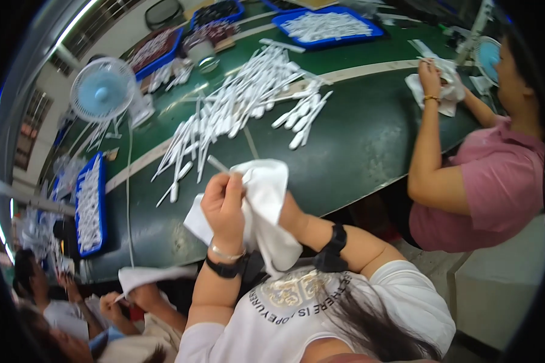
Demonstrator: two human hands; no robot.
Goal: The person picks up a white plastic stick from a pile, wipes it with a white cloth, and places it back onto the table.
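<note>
Over the near edge of the table, my left hand [224,206] is closed with thumb and fingers pinched on a slim white stick-like part [217,163], whose end pokes out above the fist. A white cloth [266,181] bunches between my hands and hangs down toward my shirt. Behind that cloth is my right hand [292,215], gripping it, with its fingertips covered. Just beyond lies a big loose heap of similar white parts [236,103], long and thin with wider oval ends. A smaller cluster of them [303,115] lies to its right.
Blue trays of white parts stand at the left [103,206] and far side [378,30]. A fan [103,91] stands at the table's far left. One co-worker [466,163] handles a white cloth at the right; others [121,320] sit at lower left.
</note>
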